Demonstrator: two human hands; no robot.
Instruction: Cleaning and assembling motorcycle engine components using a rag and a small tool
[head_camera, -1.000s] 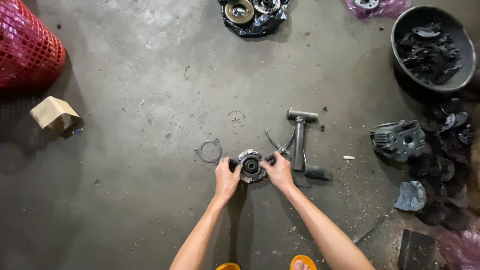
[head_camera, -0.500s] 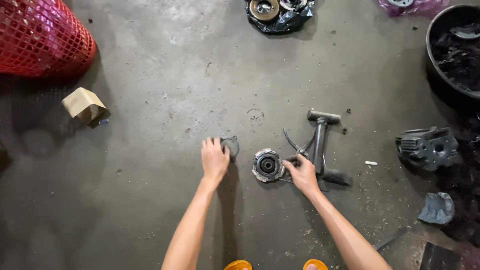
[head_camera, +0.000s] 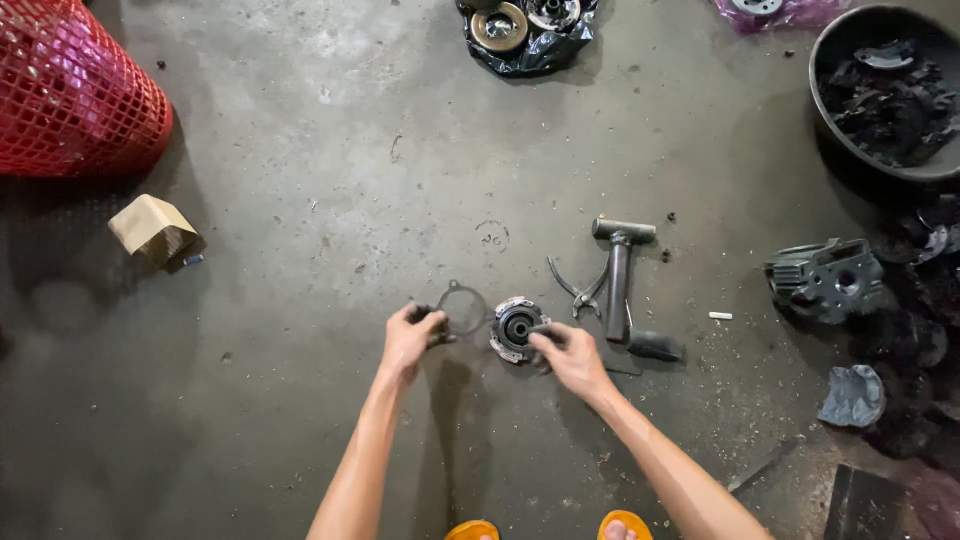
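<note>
A round metal hub part (head_camera: 515, 327) with a dark centre hole lies on the concrete floor. My right hand (head_camera: 570, 362) grips its lower right edge. My left hand (head_camera: 410, 338) holds a thin grey ring-shaped gasket (head_camera: 463, 310) by its edge, lifted just left of the hub. A T-shaped black metal tool (head_camera: 619, 280) lies right of the hub, with a curved pliers-like piece (head_camera: 572, 290) beside it.
A red mesh basket (head_camera: 70, 95) stands at the far left, with a small cardboard box (head_camera: 152, 230) below it. A black bag of metal parts (head_camera: 525, 30) lies at the top. A black tub (head_camera: 885, 90) and greasy engine parts (head_camera: 826, 280) crowd the right side.
My left hand left the hub, reached left to the gasket on the floor, and now holds it up beside the hub. My right hand stayed on the hub.
</note>
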